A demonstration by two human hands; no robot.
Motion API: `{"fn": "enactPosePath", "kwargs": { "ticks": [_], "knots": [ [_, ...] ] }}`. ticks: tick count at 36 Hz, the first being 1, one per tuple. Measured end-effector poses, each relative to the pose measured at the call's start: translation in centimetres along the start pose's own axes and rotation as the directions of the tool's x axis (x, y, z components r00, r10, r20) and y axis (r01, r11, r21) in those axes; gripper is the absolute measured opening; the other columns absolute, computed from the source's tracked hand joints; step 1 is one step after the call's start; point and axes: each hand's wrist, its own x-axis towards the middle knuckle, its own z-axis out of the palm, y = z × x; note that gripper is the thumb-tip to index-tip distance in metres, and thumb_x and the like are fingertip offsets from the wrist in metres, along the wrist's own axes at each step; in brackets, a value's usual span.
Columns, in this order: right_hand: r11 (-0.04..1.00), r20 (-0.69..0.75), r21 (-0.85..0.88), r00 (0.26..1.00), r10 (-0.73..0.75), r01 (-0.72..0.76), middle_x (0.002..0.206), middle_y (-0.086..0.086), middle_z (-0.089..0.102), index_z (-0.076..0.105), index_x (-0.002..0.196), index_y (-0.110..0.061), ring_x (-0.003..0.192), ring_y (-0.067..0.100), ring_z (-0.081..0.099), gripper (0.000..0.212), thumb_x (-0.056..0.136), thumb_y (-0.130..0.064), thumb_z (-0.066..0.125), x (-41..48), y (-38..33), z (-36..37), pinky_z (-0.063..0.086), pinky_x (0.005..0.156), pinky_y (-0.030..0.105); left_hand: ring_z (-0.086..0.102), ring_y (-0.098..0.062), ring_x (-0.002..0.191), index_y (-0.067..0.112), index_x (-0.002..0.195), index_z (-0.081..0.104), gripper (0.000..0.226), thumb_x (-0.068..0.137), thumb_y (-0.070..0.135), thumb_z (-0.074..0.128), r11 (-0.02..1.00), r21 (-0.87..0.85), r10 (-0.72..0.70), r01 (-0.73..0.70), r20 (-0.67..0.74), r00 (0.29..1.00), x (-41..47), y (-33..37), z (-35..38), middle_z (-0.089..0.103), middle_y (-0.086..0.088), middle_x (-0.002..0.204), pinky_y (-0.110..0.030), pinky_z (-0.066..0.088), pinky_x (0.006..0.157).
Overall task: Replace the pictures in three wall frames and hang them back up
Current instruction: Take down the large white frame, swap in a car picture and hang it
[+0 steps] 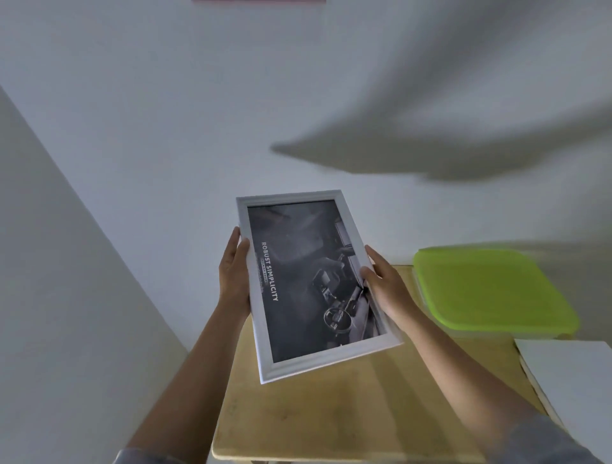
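Note:
I hold a white picture frame in front of me, above a small wooden table, tilted with its top towards the wall. It holds a dark grey print with the words "ROBUST SIMPLICITY" running sideways. My left hand grips the frame's left edge, thumb on the front. My right hand grips the right edge the same way. Both forearms reach up from the bottom of the view.
A light wooden table stands against a white wall. On it at the right sit a lime-green lidded box and white sheets or boards. A pink edge shows at the very top of the wall.

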Motion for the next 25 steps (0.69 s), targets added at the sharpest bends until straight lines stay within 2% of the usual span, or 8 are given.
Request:
{"fn": "enactPosePath", "kwargs": {
  "ticks": [3,6,8,12,14,18,21,25],
  "knots": [
    [0.993,-0.036,0.121,0.999,-0.005,0.009,0.106,0.014,0.065,0.045,0.135,-0.026,0.093,0.015,0.058,0.045,0.093,-0.008,0.046,1.3,-2.1,-3.1,0.045,0.091,0.037,0.065,-0.012,0.082,0.032,0.136,0.044,0.040,0.096,0.029,0.048,0.999,-0.018,0.051,-0.050,0.071,0.996,1.0,1.8,3.6,0.066,0.006,0.109,-0.026,0.052,0.068],
    [0.985,-0.054,0.162,0.997,-0.056,0.064,0.100,0.014,0.066,0.048,0.131,-0.033,0.097,0.025,0.061,0.045,0.093,-0.008,0.046,3.2,-4.3,-7.2,0.041,0.100,0.041,0.067,-0.009,0.082,0.033,0.136,0.044,0.041,0.096,0.030,0.048,0.992,-0.043,0.124,-0.119,0.133,0.983,1.8,4.1,8.1,0.066,0.010,0.110,-0.023,0.053,0.065],
    [0.976,-0.075,0.182,0.991,-0.111,0.123,0.093,0.005,0.061,0.045,0.134,-0.029,0.092,0.018,0.058,0.046,0.094,-0.007,0.045,4.3,-6.3,-10.3,0.040,0.098,0.035,0.067,-0.008,0.080,0.033,0.136,0.044,0.040,0.097,0.029,0.046,0.982,-0.063,0.185,-0.176,0.170,0.968,2.3,5.8,11.4,0.065,0.011,0.109,-0.020,0.053,0.062],
    [0.954,-0.017,0.213,0.978,-0.210,0.209,0.079,0.009,0.039,0.042,0.134,-0.037,0.068,0.017,0.043,0.049,0.090,-0.016,0.053,6.4,-10.1,-17.0,0.037,0.069,0.030,0.064,-0.006,0.091,0.031,0.137,0.043,0.040,0.097,0.028,0.044,0.945,-0.113,0.325,-0.307,0.228,0.918,2.7,9.6,18.1,0.059,0.015,0.118,-0.015,0.054,0.067],
    [0.946,-0.022,0.208,0.968,-0.250,0.249,0.086,0.017,0.038,0.046,0.125,-0.049,0.074,0.034,0.036,0.046,0.083,-0.031,0.055,7.6,-12.1,-19.9,0.038,0.067,0.038,0.066,-0.001,0.083,0.032,0.136,0.044,0.039,0.097,0.028,0.045,0.916,-0.161,0.398,-0.368,0.244,0.884,2.7,11.7,21.1,0.059,0.018,0.112,-0.013,0.052,0.063],
    [0.894,-0.172,0.180,0.908,-0.382,0.410,0.126,-0.013,0.042,0.041,0.128,-0.048,0.119,0.009,0.034,0.038,0.094,-0.033,0.046,10.0,-16.2,-23.4,0.027,0.098,0.031,0.068,-0.010,0.092,0.040,0.130,0.046,0.036,0.095,0.032,0.046,0.850,-0.233,0.527,-0.473,0.319,0.788,2.9,16.0,26.6,0.060,0.008,0.123,-0.024,0.057,0.073],
    [0.834,-0.328,0.129,0.817,-0.474,0.536,0.131,-0.017,0.037,0.039,0.133,-0.035,0.119,0.001,0.032,0.039,0.099,-0.016,0.038,11.4,-19.7,-25.0,0.022,0.097,0.023,0.060,-0.018,0.112,0.048,0.125,0.046,0.032,0.094,0.037,0.047,0.797,-0.256,0.604,-0.547,0.359,0.712,3.5,19.3,30.0,0.052,0.008,0.136,-0.039,0.050,0.095],
    [0.756,-0.458,0.124,0.713,-0.531,0.643,0.128,-0.016,0.039,0.040,0.135,-0.029,0.118,0.001,0.033,0.041,0.098,-0.011,0.037,13.8,-23.3,-27.0,0.025,0.098,0.023,0.050,-0.007,0.122,0.043,0.130,0.044,0.036,0.095,0.033,0.046,0.742,-0.319,0.670,-0.590,0.382,0.636,4.5,23.0,33.2,0.045,0.012,0.142,-0.031,0.040,0.105]
  ]
}}
